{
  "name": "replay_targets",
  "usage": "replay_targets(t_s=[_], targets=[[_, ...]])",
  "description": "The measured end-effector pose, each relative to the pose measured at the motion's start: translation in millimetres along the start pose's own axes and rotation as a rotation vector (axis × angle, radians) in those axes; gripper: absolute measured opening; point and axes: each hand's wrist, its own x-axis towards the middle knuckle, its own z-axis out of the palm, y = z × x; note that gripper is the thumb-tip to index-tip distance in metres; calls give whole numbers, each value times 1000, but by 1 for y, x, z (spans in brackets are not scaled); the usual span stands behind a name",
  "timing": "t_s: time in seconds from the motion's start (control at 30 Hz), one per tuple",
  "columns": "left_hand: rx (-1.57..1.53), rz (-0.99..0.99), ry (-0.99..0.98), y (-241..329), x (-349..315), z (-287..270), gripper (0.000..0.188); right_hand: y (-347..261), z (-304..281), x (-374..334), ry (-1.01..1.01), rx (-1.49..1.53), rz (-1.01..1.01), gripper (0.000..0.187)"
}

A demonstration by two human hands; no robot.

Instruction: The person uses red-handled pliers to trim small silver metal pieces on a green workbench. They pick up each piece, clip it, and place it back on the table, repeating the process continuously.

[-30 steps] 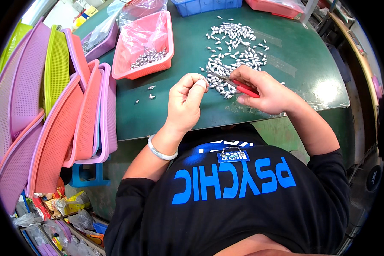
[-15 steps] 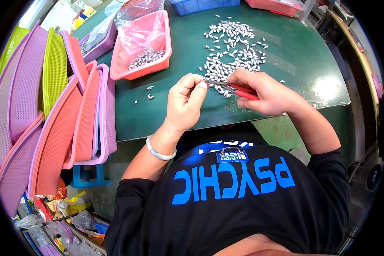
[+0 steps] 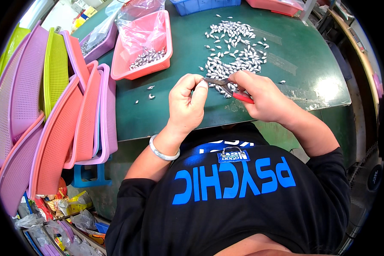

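Note:
My right hand (image 3: pixel 262 94) grips red-handled pliers (image 3: pixel 243 97) whose dark jaws reach left to the fingertips of my left hand (image 3: pixel 187 101). Thumb and forefinger of the left hand are pinched together at the jaw tips; whatever lies between them is too small and covered to name. Beyond the pliers, a heap of small silver teardrop-shaped metal pieces (image 3: pixel 234 59) spreads over the green table (image 3: pixel 187 47). A few single pieces (image 3: pixel 151 97) lie left of my left hand.
A pink basket (image 3: pixel 168 55) holding plastic film and more metal pieces stands at the back left, beside a purple basket (image 3: pixel 109 45). Stacked coloured baskets (image 3: pixel 57 123) fill the left side. At the far edge are a blue basket (image 3: pixel 205 5) and another pink basket (image 3: pixel 275 5).
The pliers' handles have spread and the tool has turned slightly in my right hand, which has shifted a little. My left hand keeps its pinch in nearly the same place.

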Motion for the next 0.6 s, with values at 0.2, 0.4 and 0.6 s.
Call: replay_targets(t_s=[0.2, 0.4, 0.6], targets=[[-64, -57, 20, -1, -1, 1, 13, -1, 2, 1, 22, -74, -14, 41], [-222, -172, -52, 2, 5, -2, 12, 3, -12, 9, -109, 190, 62, 41], [-565, -349, -103, 1, 9, -4, 16, 15, -21, 1, -74, 325, 258, 46]])
